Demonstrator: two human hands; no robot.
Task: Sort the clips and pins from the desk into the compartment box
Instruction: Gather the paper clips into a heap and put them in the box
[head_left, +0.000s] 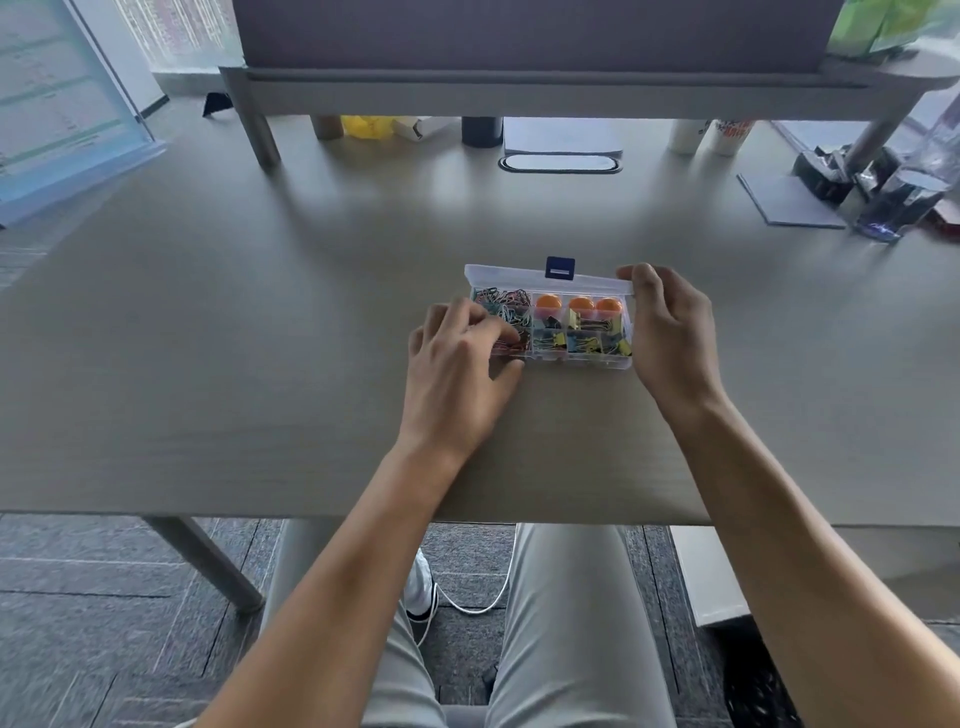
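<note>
A clear plastic compartment box (558, 358) lies on the desk's middle. Its lid (514, 278) with a blue latch (560, 268) stands partly raised at the far side. Coloured paper clips (501, 301) fill the left compartment. Orange round pins (579, 305) sit in the far compartments, and small binder clips (582, 338) fill the near ones. My left hand (457, 364) rests over the box's left end, fingers curled in the paper clips. My right hand (670, 327) grips the box's right end, its thumb on the lid's corner.
The desk (260, 364) has a raised shelf (519, 88) at the back, with cups (709, 136) and a notepad (561, 136) under it. Dark clutter (883, 187) lies far right, a document stand (57, 114) far left. The desk's front edge is near my lap.
</note>
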